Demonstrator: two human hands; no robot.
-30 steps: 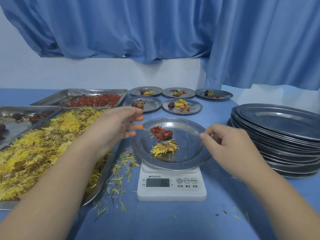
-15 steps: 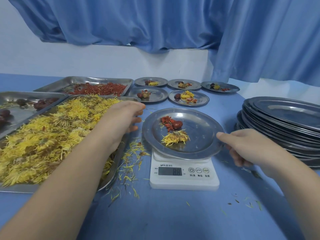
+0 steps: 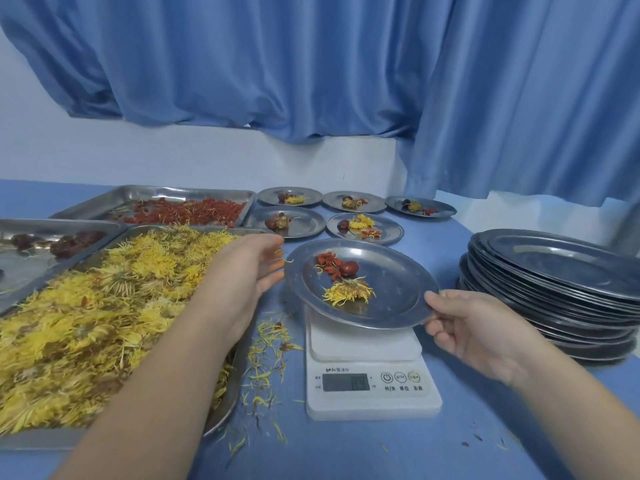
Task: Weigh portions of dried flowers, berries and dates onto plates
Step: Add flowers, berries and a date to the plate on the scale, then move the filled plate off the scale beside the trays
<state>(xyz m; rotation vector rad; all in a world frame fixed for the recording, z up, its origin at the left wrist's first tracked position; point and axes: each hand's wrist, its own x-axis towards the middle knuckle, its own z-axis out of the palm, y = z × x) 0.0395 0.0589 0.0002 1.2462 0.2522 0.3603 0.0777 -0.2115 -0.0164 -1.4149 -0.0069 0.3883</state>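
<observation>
A steel plate (image 3: pixel 391 282) with a dried yellow flower (image 3: pixel 349 292), red berries (image 3: pixel 327 260) and a date (image 3: pixel 349 268) is tilted above the white scale (image 3: pixel 370 386), its right side lifted. My right hand (image 3: pixel 474 327) pinches the plate's right rim, thumb on top and fingers beneath. My left hand (image 3: pixel 249 268) is at the plate's left rim with straight fingers; I cannot tell whether they touch it. The big tray of yellow flowers (image 3: pixel 86 320) lies under my left forearm. Trays of berries (image 3: pixel 187 211) and dates (image 3: pixel 55 242) stand behind it.
Several filled plates (image 3: pixel 363 226) stand in two rows behind the scale. A tall stack of empty plates (image 3: pixel 554 289) stands to the right. Loose petals (image 3: pixel 266 355) lie scattered on the blue table between the flower tray and the scale. Blue curtains hang at the back.
My right hand has taken hold of the plate's right rim and raised it off the scale. My left hand has moved in to the left rim. The scale's reading has changed.
</observation>
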